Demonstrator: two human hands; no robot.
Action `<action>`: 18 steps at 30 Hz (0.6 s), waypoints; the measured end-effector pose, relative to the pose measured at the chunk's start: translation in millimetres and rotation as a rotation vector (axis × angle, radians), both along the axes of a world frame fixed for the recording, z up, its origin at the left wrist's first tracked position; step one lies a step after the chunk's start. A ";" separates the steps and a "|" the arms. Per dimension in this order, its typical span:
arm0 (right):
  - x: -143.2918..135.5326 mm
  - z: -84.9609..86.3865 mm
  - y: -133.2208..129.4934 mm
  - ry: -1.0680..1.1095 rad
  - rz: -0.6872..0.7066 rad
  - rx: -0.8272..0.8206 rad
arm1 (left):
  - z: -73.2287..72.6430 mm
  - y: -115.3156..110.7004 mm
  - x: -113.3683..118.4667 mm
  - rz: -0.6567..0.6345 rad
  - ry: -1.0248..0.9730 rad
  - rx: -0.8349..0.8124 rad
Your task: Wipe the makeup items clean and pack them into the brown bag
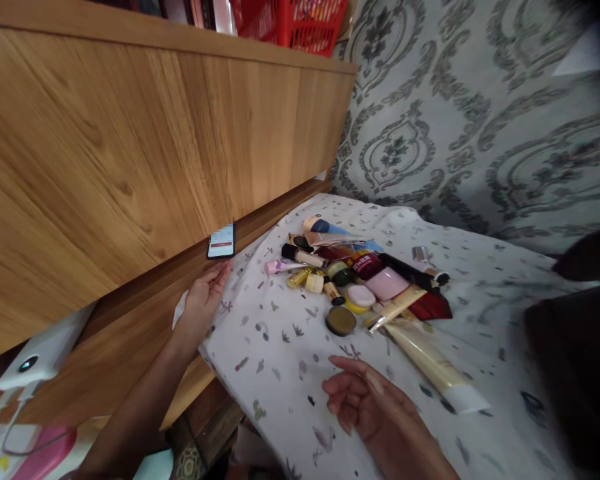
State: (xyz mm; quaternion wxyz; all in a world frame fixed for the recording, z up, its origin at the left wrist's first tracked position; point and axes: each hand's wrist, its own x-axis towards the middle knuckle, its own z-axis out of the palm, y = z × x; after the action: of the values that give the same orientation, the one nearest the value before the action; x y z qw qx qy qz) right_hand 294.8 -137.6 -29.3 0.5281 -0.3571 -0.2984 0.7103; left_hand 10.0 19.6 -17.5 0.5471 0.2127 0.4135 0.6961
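Observation:
My left hand (207,290) rests at the wooden ledge by the cloth's edge, fingers stretched out, close below a phone (221,241) with a lit screen. Over the patterned white cloth (280,373), my right hand (360,400) is held with fingers apart and loosely curled, holding nothing. Beyond it lies a heap of cosmetics: a round dark-rimmed jar (341,321), a pink-lidded jar (361,296), a gold tube (396,308), a lip gloss tube (305,257) with a black cap, and several more. A long cream tube (433,357) lies to the right of my right hand.
A tall wooden panel (170,133) rises behind the ledge, with a red basket (310,27) on top. A white power bank (45,353) with cables sits at the left. Patterned wallpaper (445,120) covers the wall. Something dark (570,353) stands at the right edge.

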 end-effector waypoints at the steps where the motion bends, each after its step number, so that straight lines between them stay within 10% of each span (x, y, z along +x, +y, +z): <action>1: -1.3 2.7 -0.6 0.006 -0.004 0.005 | 2.0 -4.1 4.3 -0.030 0.021 -0.016; 7: -5.3 16.1 -7.5 0.078 0.044 0.047 | 22.7 -24.8 51.3 -0.303 0.305 0.100; 14: -1.7 16.4 -7.3 0.165 0.065 0.106 | 44.6 -32.8 138.1 -0.509 1.527 1.081; 18: -1.0 16.7 -8.4 0.184 0.075 0.129 | 31.3 -28.2 186.9 -0.630 1.878 1.249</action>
State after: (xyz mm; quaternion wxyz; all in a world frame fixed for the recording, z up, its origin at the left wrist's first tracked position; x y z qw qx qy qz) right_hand 293.8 -146.0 -12.6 0.5482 -0.2442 -0.3071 0.7386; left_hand 196.9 -8.5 13.8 -0.0245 0.9682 0.1704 0.1815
